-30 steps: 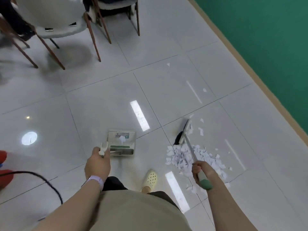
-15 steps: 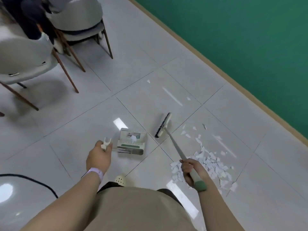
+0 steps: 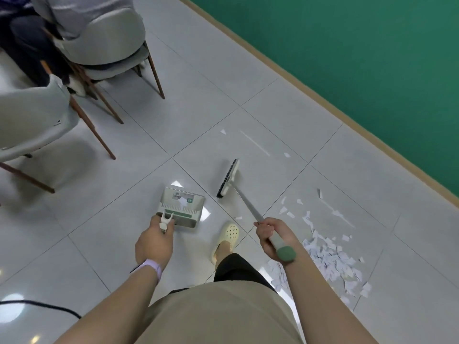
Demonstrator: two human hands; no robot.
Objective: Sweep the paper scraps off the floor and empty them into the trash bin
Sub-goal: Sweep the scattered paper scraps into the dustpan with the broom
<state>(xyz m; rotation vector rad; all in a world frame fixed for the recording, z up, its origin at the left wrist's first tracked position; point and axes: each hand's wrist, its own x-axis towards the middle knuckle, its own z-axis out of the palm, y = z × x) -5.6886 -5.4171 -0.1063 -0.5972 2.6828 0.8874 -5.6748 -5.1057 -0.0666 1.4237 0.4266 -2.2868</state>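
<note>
A pile of white paper scraps lies on the grey tiled floor at the lower right, with loose bits scattered beyond it. My right hand grips the long handle of a broom, whose brush head is out in front, away from the pile. My left hand grips the upright handle of a white and green dustpan, which has a scrap or two inside. No trash bin is in view.
Two grey chairs with brown legs stand at the upper left, and a seated person is partly visible there. A green wall with a tan skirting runs along the right. A black cable crosses the lower left floor. My foot in a cream clog is between dustpan and pile.
The view has swung left, so the pile now sits further right and lower. The broom head has moved away from the scraps toward the front. The dustpan stays in my left hand.
</note>
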